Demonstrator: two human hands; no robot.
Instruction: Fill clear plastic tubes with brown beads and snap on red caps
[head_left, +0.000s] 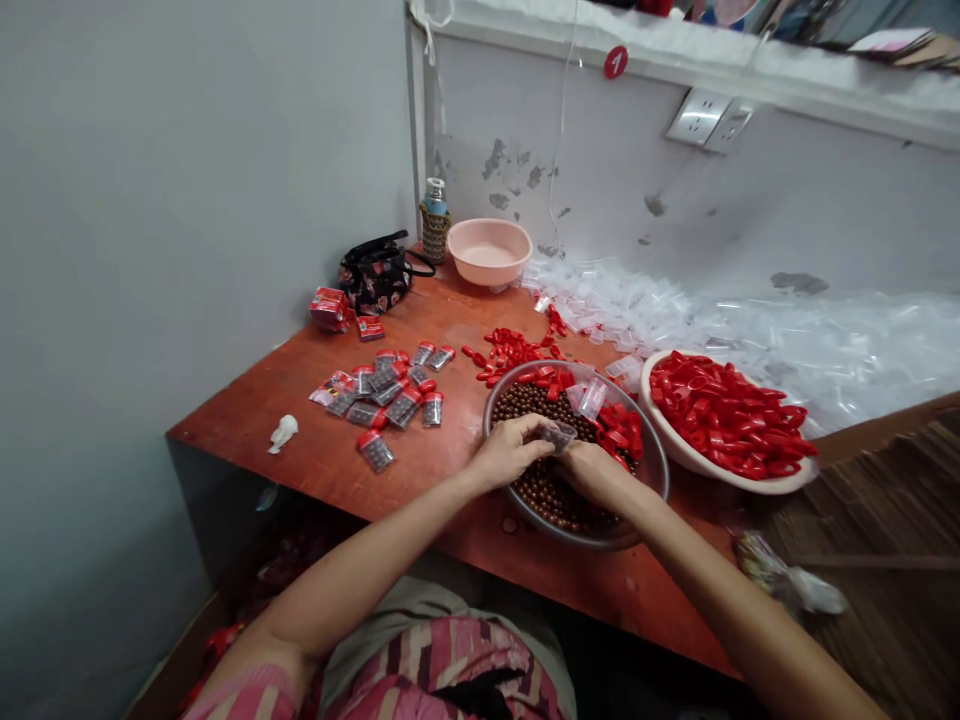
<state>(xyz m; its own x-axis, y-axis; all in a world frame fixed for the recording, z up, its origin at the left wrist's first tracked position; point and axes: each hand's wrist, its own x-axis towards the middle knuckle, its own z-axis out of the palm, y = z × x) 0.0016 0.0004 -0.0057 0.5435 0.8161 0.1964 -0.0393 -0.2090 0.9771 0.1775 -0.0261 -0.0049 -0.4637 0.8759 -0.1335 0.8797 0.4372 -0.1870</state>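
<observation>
My left hand (514, 452) is closed on a small clear plastic container (558, 435), held tilted above a grey metal bowl (660, 485). Brown round beads (551, 495) fill much of that bowl. My right hand (592, 472) is beside the container's end, low over the beads, its fingers curled down; what they hold, if anything, is hidden. Red plastic caps (622, 430) and more clear containers (591, 398) lie on the beads at the bowl's far right. Filled containers with red caps (386, 380) lie in a cluster on the table to the left.
A white basin (776, 487) of red caps stands right of the bowl, before a heap of clear containers (825, 340). Loose red caps (514, 350) lie behind the bowl. Further back are a pink basin (489, 240), a bottle (435, 215) and a black bag (379, 280).
</observation>
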